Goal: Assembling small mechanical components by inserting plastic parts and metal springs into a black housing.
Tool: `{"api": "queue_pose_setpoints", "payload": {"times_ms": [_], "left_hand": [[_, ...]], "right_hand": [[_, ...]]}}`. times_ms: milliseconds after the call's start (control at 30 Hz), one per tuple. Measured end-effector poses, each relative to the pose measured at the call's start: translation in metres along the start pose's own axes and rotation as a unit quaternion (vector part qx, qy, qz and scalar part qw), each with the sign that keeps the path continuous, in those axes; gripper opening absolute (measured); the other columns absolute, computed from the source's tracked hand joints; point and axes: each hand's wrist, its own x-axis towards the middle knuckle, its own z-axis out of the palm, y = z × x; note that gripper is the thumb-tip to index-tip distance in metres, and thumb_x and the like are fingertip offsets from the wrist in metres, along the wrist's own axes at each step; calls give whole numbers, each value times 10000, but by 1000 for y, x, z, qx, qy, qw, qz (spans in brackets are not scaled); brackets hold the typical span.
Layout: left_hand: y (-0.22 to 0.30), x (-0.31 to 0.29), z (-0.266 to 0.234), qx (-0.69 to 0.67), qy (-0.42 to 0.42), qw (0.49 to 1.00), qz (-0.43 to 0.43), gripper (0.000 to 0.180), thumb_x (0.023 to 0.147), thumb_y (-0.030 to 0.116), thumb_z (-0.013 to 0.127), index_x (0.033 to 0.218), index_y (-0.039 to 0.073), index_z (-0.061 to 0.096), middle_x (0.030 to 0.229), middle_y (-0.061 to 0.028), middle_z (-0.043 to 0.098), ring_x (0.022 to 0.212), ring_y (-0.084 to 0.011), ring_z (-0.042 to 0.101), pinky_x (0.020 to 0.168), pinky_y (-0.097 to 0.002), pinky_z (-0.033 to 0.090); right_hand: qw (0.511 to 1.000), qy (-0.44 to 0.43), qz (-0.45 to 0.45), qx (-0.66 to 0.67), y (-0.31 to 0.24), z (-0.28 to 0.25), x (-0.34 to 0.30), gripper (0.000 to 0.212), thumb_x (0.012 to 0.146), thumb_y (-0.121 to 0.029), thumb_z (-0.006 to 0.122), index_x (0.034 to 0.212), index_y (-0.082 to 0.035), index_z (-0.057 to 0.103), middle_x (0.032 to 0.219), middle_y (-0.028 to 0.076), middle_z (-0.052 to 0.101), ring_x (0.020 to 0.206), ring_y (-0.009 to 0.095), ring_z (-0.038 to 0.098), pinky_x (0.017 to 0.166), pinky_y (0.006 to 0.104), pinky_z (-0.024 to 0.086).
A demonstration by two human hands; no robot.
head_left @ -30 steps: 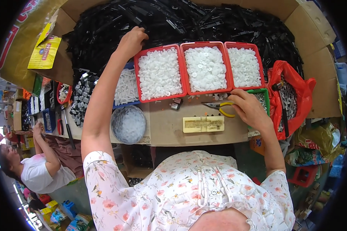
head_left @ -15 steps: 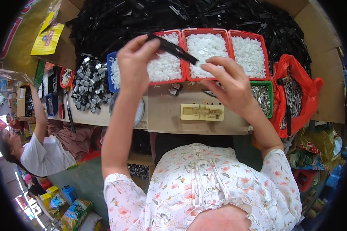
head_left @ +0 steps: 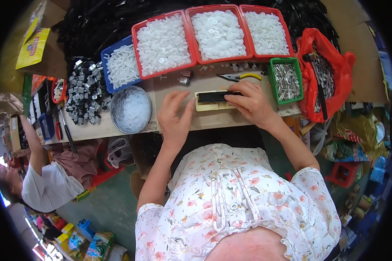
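A long black plastic part (head_left: 211, 96) lies lengthwise in the recess of a cream-coloured fixture block (head_left: 201, 107) at the table's near side. My right hand (head_left: 256, 104) grips the part's right end, thumb and fingers bent over it. Beside the block's left end is my left hand (head_left: 175, 116), its thumb and fingers apart and nothing visible in them. Behind the block stand red trays (head_left: 191, 39) of small white plastic pieces. Small metal-and-black pieces (head_left: 185, 78) and yellow-handled pliers (head_left: 239, 77) rest between trays and block.
A blue tray (head_left: 102, 65) of white pegs and a round metal dish (head_left: 113, 114) sit to the left, near a pile of metal-and-black parts (head_left: 85, 93). At right are a green tray (head_left: 272, 71) of metal pins and a red bag (head_left: 348, 82). A co-worker (head_left: 52, 182) sits at left.
Both hands have come down from above the trays toward me. The black part, held up in the air before, now lies in the fixture block. My left hand has let go of it.
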Motion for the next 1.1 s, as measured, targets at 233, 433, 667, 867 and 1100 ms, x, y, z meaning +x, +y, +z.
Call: {"api": "queue_pose_setpoints", "payload": {"times_ms": [233,433,667,867,1100], "left_hand": [[-19,-8,18,35,-58,989,133,192,839,17,721,1023,-29,693,1035,-156,641,997,-317,637,851,-379,511],[-21,-12,18,86,-57,978,181,204,829,27,725,1026,-22,698,1077,-157,635,1008,-341,632,854,-412,514],[-24,-2,8,54,-22,995,86,222,851,13,681,1072,-16,679,1113,-175,622,1010,-359,623,859,-414,513],[-44,25,14,181,-30,964,192,299,813,-50,629,1112,-60,625,1141,-181,604,1084,-355,589,906,-423,485],[-40,29,18,169,-29,966,193,330,767,-40,643,1094,-45,606,1105,-159,605,1029,-348,584,877,-427,489]], "right_hand": [[999,21,20,-39,-13,9,-3,191,780,-73,735,970,-75,714,1033,68,623,974,257,603,774,391,442],[997,-28,20,-65,-17,1,2,175,777,-84,726,951,-79,715,982,58,591,953,250,580,765,394,439],[994,-81,-4,-68,-9,-6,7,196,813,-105,697,1004,-61,698,980,75,585,942,259,575,780,400,454],[999,-41,-19,-8,-10,16,58,318,816,-16,633,1132,-49,647,1008,125,594,981,312,595,804,414,489],[991,-108,15,-82,-19,50,92,340,825,-5,606,1164,-24,596,1010,145,607,961,328,628,780,427,510]]}}
